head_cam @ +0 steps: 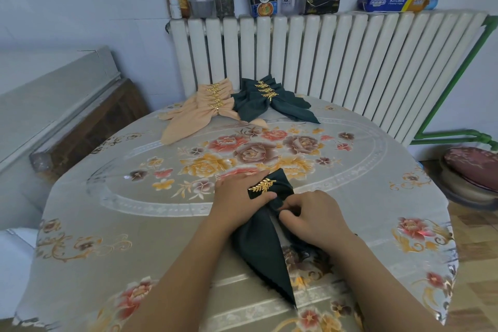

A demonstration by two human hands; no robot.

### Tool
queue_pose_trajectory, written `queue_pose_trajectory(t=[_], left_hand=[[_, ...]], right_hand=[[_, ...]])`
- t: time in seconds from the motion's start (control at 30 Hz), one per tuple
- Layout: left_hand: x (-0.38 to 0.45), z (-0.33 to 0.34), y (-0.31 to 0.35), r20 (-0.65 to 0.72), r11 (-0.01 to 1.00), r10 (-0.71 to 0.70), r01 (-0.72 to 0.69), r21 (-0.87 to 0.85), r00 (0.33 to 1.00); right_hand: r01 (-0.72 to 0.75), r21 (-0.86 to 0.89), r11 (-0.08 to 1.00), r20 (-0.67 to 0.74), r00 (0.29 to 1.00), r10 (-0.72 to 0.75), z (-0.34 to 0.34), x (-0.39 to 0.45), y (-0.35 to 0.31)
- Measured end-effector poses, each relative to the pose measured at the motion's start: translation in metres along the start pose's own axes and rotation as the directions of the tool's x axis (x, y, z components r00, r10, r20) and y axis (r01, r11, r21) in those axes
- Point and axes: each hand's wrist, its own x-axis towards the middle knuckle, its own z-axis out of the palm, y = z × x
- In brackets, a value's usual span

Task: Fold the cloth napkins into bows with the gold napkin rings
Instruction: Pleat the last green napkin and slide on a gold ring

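- Table point(140, 205): round, with a floral cover; it carries all the napkins.
- Green napkin point(258, 248): lies on the near half of the table, between the two hands. Its long tail runs toward the near edge and ends in a point; the upper part is bunched.
- Gold ring point(262, 186): leaf-shaped, sits on the bunched upper part of the green napkin, just beside the left thumb.
- Left hand point(237, 197): rests on the left side of the bunched cloth, fingers straight and together, thumb against the cloth below the ring (whether it grips the cloth cannot be told).
- Right hand point(312, 218): fingers curled, pinching a fold of the green napkin just right of the ring.
- Peach stack point(207, 105): finished bows with gold rings, at the far side of the table, tails fanned toward the left.
- Green stack point(269, 100): finished bows with gold rings, touching the peach stack on its right.
- Radiator point(323, 62): white, behind the table; jars, bottles and a paper-towel pack stand on top.
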Motion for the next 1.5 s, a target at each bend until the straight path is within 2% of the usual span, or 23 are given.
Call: queue_pose_trajectory(t=[0.07, 0.13, 0.27, 0.3, 0.43, 0.5, 0.53, 0.57, 0.63, 0.73, 0.8, 0.97, 1.03, 1.1, 1.2, 1.27, 1.33, 1.43, 1.5], left_hand=[[0.001, 0.0, 0.002, 0.027, 0.999, -0.016, 0.015, 0.046, 0.999], [0.0, -0.001, 0.002, 0.05, 0.998, -0.016, 0.013, 0.06, 0.999], [-0.003, -0.002, 0.0, 0.033, 0.996, 0.088, -0.089, 0.014, 0.996], [-0.004, -0.002, 0.0, 0.008, 0.992, 0.126, -0.126, 0.0, 0.992], [-0.007, -0.003, 0.009, -0.07, 0.974, 0.228, -0.227, 0.023, 0.971], [-0.007, -0.005, 0.012, -0.103, 0.983, 0.172, -0.177, -0.049, 0.98], [-0.008, -0.008, 0.013, -0.102, 0.982, 0.111, -0.124, -0.139, 0.989], [-0.009, -0.012, 0.015, -0.088, 0.961, 0.029, -0.052, -0.272, 0.996], [-0.011, -0.02, 0.019, -0.016, 0.826, -0.141, 0.109, -0.552, 0.99], [-0.014, -0.03, 0.022, 0.185, 0.62, -0.316, 0.35, -0.702, 0.931], [-0.015, -0.031, 0.024, 0.242, 0.53, -0.312, 0.38, -0.758, 0.919], [-0.014, -0.023, 0.023, 0.216, 0.387, -0.247, 0.301, -0.871, 0.945], [-0.012, -0.022, 0.021, 0.199, 0.42, -0.246, 0.289, -0.86, 0.949], [-0.014, -0.024, 0.02, 0.167, 0.497, -0.265, 0.283, -0.82, 0.95], [-0.015, -0.021, 0.016, 0.14, 0.565, -0.331, 0.315, -0.763, 0.933], [-0.014, -0.029, 0.019, 0.102, 0.647, -0.356, 0.324, -0.691, 0.929], [-0.01, -0.042, 0.022, 0.062, 0.722, -0.33, 0.294, -0.626, 0.942], [-0.007, -0.07, 0.036, 0.01, 0.775, -0.255, 0.21, -0.596, 0.967], [-0.007, -0.089, 0.048, -0.023, 0.783, -0.233, 0.174, -0.597, 0.972]], right_hand=[[-0.042, 0.15, 0.988, 0.062, 0.998, 0.033, -0.001, 0.0, 0.001], [-0.11, 0.286, 0.952, 0.059, 0.994, 0.097, -0.002, 0.001, 0.003], [-0.135, 0.401, 0.906, -0.162, 0.963, 0.215, -0.005, 0.011, 0.012], [-0.145, 0.425, 0.894, -0.154, 0.961, 0.23, -0.006, 0.013, 0.015], [-0.195, 0.52, 0.832, 0.046, 0.979, 0.2, -0.002, 0.019, 0.02], [-0.189, 0.613, 0.767, 0.024, 0.975, 0.22, 0.0, 0.02, 0.021], [-0.193, 0.653, 0.733, 0.011, 0.969, 0.245, 0.0, 0.021, 0.022], [-0.202, 0.685, 0.699, 0.0, 0.961, 0.278, 0.0, 0.021, 0.022], [-0.206, 0.757, 0.62, -0.018, 0.942, 0.335, -0.001, 0.021, 0.023], [-0.193, 0.82, 0.539, -0.033, 0.924, 0.381, -0.001, 0.023, 0.022], [-0.181, 0.837, 0.517, -0.048, 0.916, 0.398, -0.001, 0.023, 0.021], [-0.156, 0.85, 0.503, -0.084, 0.903, 0.421, 0.003, 0.026, 0.019], [-0.147, 0.826, 0.544, -0.109, 0.905, 0.411, 0.001, 0.026, 0.017], [-0.154, 0.782, 0.604, -0.11, 0.92, 0.376, -0.003, 0.025, 0.015], [-0.195, 0.763, 0.617, 0.014, 0.958, 0.286, -0.009, 0.02, 0.019], [-0.224, 0.699, 0.679, 0.096, 0.971, 0.221, -0.025, 0.02, 0.017], [-0.235, 0.636, 0.735, 0.147, 0.972, 0.184, -0.046, 0.025, 0.011], [-0.228, 0.603, 0.765, 0.182, 0.972, 0.146, -0.089, 0.025, -0.005], [-0.209, 0.596, 0.776, 0.154, 0.977, 0.145, -0.114, 0.023, -0.017]])
